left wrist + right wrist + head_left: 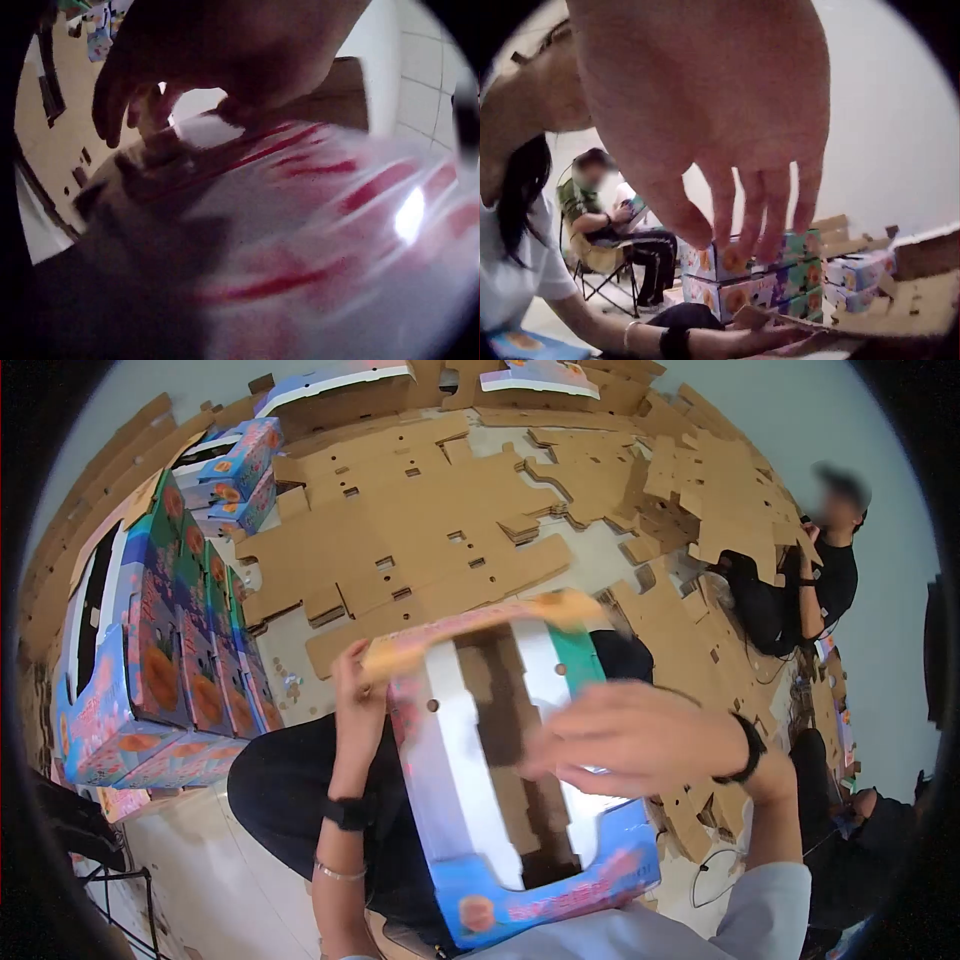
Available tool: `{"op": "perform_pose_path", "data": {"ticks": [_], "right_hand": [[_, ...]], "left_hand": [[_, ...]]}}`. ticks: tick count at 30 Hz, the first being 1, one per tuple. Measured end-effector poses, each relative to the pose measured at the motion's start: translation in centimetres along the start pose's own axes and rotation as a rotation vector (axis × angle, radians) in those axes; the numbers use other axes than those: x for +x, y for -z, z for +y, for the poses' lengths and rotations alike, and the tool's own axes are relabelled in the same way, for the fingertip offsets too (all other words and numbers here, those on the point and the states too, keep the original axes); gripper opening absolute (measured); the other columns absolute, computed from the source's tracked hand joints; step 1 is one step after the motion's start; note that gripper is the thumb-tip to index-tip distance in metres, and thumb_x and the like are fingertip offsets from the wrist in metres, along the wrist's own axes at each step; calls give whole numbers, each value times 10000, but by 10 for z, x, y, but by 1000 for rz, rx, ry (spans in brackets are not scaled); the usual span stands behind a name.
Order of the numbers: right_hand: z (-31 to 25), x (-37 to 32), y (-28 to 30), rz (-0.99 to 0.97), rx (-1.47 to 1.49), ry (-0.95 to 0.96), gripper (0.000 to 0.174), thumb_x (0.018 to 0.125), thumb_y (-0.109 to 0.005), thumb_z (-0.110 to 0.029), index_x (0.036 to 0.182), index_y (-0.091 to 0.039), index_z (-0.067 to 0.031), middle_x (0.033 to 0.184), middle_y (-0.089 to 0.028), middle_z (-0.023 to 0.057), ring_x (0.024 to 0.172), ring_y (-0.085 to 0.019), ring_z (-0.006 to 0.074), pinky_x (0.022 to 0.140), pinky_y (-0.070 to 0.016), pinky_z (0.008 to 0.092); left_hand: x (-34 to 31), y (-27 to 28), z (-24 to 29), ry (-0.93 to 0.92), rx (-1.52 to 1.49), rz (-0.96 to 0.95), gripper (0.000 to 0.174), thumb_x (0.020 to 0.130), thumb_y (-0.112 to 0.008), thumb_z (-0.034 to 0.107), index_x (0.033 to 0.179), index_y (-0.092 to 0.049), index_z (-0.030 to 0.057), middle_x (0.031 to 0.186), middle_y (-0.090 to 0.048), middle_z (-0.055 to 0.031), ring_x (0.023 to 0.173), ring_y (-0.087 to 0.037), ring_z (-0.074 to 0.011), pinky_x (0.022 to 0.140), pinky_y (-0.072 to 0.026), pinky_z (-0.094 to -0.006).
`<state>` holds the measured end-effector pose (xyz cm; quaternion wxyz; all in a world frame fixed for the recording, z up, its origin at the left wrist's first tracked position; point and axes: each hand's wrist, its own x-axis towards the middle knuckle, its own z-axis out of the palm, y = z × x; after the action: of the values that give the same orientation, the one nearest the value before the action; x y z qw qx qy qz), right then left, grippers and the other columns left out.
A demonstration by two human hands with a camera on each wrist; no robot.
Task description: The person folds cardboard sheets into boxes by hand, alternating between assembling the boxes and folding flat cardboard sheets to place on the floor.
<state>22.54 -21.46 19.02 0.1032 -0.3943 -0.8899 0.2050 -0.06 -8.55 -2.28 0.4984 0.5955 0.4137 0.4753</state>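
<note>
A printed cardboard box (470, 905) in blue, pink and green rests on the person's lap, its white top panels parted by a long opening that shows brown inside. The left hand (358, 688) grips the box at its far left corner, by the orange end panel (450, 632). In the left wrist view the thumb and fingers of this left hand (232, 60) bend at the box's edge. Blurred in the head view, the right hand (640, 735) is over the opening and right top panel. Its fingers (724, 206) are spread loosely in the right wrist view, holding nothing.
Stacked printed boxes (165, 650) stand at the left, with more boxes (235, 470) behind. Flat cardboard sheets (400, 510) cover much of the floor ahead. One person (800, 580) sits at the right among cardboard; another person (615, 217) sits on a folding chair.
</note>
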Motion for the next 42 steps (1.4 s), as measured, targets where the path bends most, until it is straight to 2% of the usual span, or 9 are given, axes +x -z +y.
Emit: {"op": "perform_pose_path", "data": {"ticks": [2, 6, 12, 20, 26, 38, 40, 41, 42], "right_hand": [[7, -51, -25, -62, 145, -177, 146, 882, -556, -170, 974, -623, -79, 849, -531, 79, 779, -561, 248, 687, -455, 348], [-8, -102, -73, 157, 221, -459, 107, 879, -588, -138, 897, -635, -44, 885, -560, 72, 763, -552, 246, 692, -439, 341], [-27, -127, -90, 271, 243, -697, 180, 886, -590, -201, 821, -589, -33, 832, -477, 96, 784, -493, 252, 678, -429, 350], [-22, -154, -88, 140, 507, -496, 311, 885, -614, -253, 699, -598, -4, 764, -382, 58, 743, -426, 203, 646, -354, 308], [-11, -160, -87, 130, 741, -402, 230, 881, -633, -224, 828, -675, -4, 785, -392, 50, 765, -435, 174, 672, -355, 299], [-2, -155, -112, 295, 1071, -387, 295, 876, -639, -196, 680, -564, 10, 873, -380, 41, 892, -390, 171, 781, -326, 302], [-2, -161, -111, 306, 1215, -425, 320, 890, -617, -226, 669, -584, 4, 838, -399, 40, 869, -397, 171, 786, -336, 306], [-1, -162, -109, 315, 1355, -457, 353, 903, -594, -255, 658, -604, -1, 803, -419, 39, 846, -405, 171, 791, -345, 311], [0, -162, -108, 315, 1350, -457, 353, 903, -594, -255, 658, -604, -1, 803, -419, 39, 846, -405, 171, 791, -345, 311]], "left_hand": [[-14, 11, 48, 101, 126, 156, 230, 910, -519, 85, 1121, -494, -3, 877, -563, -67, 842, -562, -140, 787, -448, -268], [-68, 45, 75, 251, 130, -128, 40, 868, -536, 27, 898, -547, 1, 783, -521, -23, 739, -512, -124, 682, -421, -266], [-142, 26, 111, -87, 642, -590, 118, 767, -661, 119, 775, -602, 17, 861, -490, -106, 822, -469, -279, 714, -385, -354], [-162, 50, 108, 105, 231, -823, 179, 794, -644, 211, 759, -657, 35, 869, -430, -38, 863, -353, -201, 796, -290, -328], [-148, 51, 111, 260, 6, -897, 195, 814, -612, 219, 751, -666, 42, 913, -462, -38, 877, -356, -194, 823, -267, -327], [-184, 54, 65, 262, -77, -592, 490, 838, -416, 401, 682, -644, -3, 989, -495, -89, 908, -360, -209, 843, -258, -315], [-208, 66, 53, 731, -704, -382, 541, 848, -389, 425, 604, -607, -6, 889, -506, -116, 828, -391, -215, 848, -256, -324], [-227, 103, 7, 817, -1379, -389, 429, 844, -551, 444, 895, -628, 24, 975, -609, -169, 908, -572, -248, 822, -436, -460], [-229, 109, -3, 755, -1317, -400, 352, 842, -560, 357, 924, -604, 17, 928, -585, -165, 914, -557, -271, 820, -438, -457]]}}
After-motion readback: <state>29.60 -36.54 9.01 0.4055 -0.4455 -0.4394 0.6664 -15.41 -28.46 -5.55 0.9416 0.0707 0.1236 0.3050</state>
